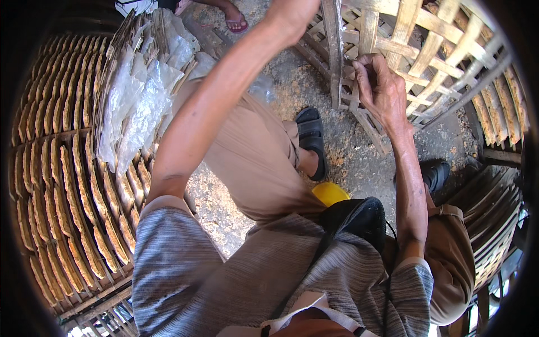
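Right hand (386, 90): fingers nearly together beside a pale woven-bamboo lattice (429, 48) (any hold unclear). Left hand (289, 19): fingers unseen

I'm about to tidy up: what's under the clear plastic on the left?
Brown-edged strips emerge below the clear plastic; what it covers can't be made out.

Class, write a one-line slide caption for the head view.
Right hand at a pale, woven-slat lattice panel; left hand, partly cropped, near its grey wooden edge bar.

No readable text, no legible labels, numbers, brands or signs
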Motion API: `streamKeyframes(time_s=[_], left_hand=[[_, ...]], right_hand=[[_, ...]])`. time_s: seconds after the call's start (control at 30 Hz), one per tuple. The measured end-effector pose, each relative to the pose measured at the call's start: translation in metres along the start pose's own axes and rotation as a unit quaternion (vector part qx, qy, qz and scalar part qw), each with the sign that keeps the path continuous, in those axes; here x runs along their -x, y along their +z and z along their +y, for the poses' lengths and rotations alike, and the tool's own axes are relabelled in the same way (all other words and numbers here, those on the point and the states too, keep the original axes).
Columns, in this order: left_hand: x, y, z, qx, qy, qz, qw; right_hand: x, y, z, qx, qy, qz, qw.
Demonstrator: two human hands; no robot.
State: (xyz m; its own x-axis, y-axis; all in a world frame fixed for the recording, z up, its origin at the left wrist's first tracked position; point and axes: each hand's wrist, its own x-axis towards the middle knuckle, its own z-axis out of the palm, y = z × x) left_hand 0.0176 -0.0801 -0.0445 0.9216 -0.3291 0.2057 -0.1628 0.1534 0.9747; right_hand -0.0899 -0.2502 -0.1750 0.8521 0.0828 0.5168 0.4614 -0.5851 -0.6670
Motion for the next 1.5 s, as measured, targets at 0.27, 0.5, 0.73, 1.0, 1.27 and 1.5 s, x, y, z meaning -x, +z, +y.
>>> streamKeyframes(time_s=[0.27,0.5,0.73,1.0,1.27,1.5], left_hand=[[-0.007,-0.008,-0.02,-0.131,0.111,0.13,0.976],[-0.003,0.008,0.044,-0.027,0.055,0.09,0.994],[-0.009,0.009,0.047,-0.062,0.135,0.081,0.986],[-0.011,0.006,0.045,-0.081,0.164,0.083,0.98],[-0.008,0.008,0.046,-0.045,0.161,0.051,0.985],[-0.004,0.006,0.047,-0.049,0.164,0.058,0.983]], right_hand=[[-0.01,-0.009,-0.022,-0.098,0.017,0.068,0.993],[-0.059,-0.046,-0.07,-0.134,-0.07,0.137,0.979],[-0.067,-0.056,-0.069,-0.08,-0.142,0.099,0.982],[-0.067,-0.054,-0.072,-0.125,-0.125,0.103,0.979],[-0.066,-0.041,-0.074,-0.252,-0.001,0.076,0.965],[-0.069,-0.032,-0.078,-0.258,-0.06,0.138,0.954]])
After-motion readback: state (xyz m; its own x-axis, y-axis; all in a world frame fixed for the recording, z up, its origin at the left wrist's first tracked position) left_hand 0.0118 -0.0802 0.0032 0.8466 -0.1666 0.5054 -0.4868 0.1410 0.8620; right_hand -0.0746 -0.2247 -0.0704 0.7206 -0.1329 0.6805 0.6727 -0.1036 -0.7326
